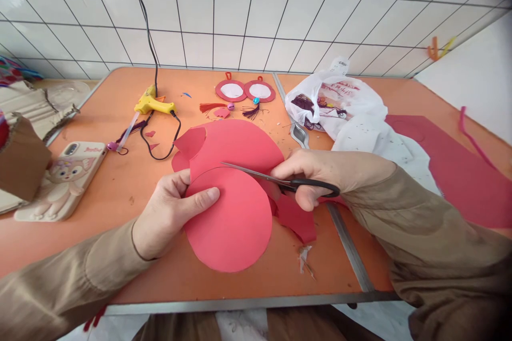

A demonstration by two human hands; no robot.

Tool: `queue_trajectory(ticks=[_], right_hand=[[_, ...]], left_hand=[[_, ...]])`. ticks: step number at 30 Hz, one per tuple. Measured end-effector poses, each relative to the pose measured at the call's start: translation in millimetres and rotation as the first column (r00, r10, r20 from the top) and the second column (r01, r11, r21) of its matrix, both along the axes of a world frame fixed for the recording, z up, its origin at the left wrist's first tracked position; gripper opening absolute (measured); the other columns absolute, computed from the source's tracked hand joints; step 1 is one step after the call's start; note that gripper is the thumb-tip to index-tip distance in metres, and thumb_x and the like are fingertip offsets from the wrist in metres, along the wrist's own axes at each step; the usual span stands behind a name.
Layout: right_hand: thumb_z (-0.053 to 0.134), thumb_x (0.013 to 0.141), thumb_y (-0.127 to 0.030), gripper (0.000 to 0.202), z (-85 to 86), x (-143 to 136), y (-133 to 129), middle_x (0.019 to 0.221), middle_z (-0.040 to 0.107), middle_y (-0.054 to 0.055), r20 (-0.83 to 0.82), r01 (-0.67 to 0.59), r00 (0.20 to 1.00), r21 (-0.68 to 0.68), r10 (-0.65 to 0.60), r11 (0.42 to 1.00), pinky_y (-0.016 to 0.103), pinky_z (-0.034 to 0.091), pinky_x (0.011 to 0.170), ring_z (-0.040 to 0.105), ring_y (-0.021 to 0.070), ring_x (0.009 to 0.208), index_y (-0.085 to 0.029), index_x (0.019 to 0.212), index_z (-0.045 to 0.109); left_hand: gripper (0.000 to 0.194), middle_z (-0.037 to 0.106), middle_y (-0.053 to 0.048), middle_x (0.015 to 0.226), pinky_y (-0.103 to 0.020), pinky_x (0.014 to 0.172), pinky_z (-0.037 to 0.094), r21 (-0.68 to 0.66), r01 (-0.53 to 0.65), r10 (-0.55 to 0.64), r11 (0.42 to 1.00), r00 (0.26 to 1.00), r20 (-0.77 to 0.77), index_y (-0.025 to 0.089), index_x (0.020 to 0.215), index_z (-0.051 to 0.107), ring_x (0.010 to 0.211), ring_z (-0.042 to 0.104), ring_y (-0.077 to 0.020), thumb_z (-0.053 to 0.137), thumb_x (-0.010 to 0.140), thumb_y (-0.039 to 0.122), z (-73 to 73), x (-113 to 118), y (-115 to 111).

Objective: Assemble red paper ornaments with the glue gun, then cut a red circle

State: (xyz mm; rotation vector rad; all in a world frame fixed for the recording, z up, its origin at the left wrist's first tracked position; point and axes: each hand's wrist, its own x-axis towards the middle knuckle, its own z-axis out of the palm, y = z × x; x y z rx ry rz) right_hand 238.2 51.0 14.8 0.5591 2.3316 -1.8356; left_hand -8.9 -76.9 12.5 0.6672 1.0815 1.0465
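Observation:
My left hand (176,208) pinches a sheet of red paper (232,218) at its left side, thumb on top. The near part of the sheet is a rounded disc shape, and a curved line parts it from the far portion (240,141). In my right hand (312,173) is a pair of scissors (294,183) with black handles. Their blades lie along the curved line at the top of the disc, pointing left. Part of the right fingers is hidden behind the paper. Red paper scraps (296,218) lie under and beside the sheet.
A yellow glue gun (154,104) with its cord lies at the back left, near a phone in a cartoon case (66,181). Two red-rimmed discs (231,91) and small tassels (216,107) sit behind the paper. White plastic bags (360,101) and red paper stock (452,170) are on the right.

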Motion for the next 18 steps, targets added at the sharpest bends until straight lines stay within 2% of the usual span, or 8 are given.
queue_trajectory(ticks=[11,18], right_hand=[[0.077,0.074,-0.059,0.05,2.1,0.6,-0.9,0.053,0.048,-0.004,-0.009,-0.003,1.0,-0.03,0.003,1.0,0.019,0.032,0.04,0.045,0.0071,0.044,-0.013,0.072,0.056],[0.08,0.074,-0.053,0.047,2.3,0.9,0.9,0.051,0.053,-0.005,-0.022,-0.025,1.0,-0.119,0.022,0.993,0.016,0.035,0.038,0.049,0.0071,0.041,-0.012,0.083,0.06]], left_hand=[[0.014,0.08,-0.006,0.078,-0.026,0.059,0.06,-0.022,0.008,-0.008,1.0,1.0,0.02,0.017,0.081,0.079,0.065,0.075,-0.0205,0.086,0.072,0.025,-0.7,-1.1,-0.2],[0.013,0.08,-0.005,0.077,-0.025,0.059,0.059,-0.028,0.014,-0.014,0.999,1.0,0.026,0.018,0.08,0.079,0.065,0.074,-0.0193,0.086,0.071,0.025,0.5,-1.4,-0.2]])
